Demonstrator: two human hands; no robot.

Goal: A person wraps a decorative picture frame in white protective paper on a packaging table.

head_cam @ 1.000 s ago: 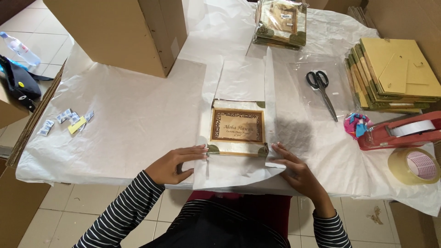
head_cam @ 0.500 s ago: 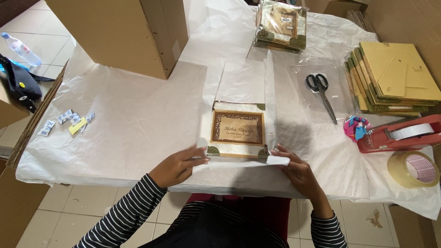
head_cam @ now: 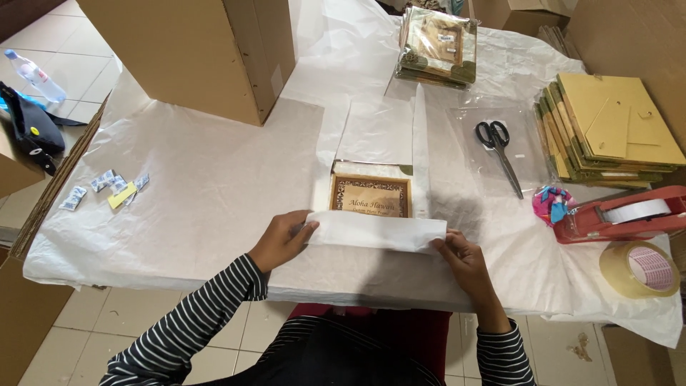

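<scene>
Folding the near flap of white wrapping paper over the lower edge of a small picture frame, the person works at the middle of the bench. The left hand pinches the left end of the flap, and the right hand pinches the right end; both hold the paper between thumb and fingers. The frame lies flat on the paper sheet, its upper part uncovered, so I judge the wrapping is only begun: one flap is up, the side strips and the far flap lie open, and no tape is on it yet. A red tape dispenser and a tape roll wait at the right, near scissors. Containers: a tall cardboard box stands at the far left, its inside hidden. Wrapped frames are stacked far behind, and yellow backing boards are stacked at the right.
</scene>
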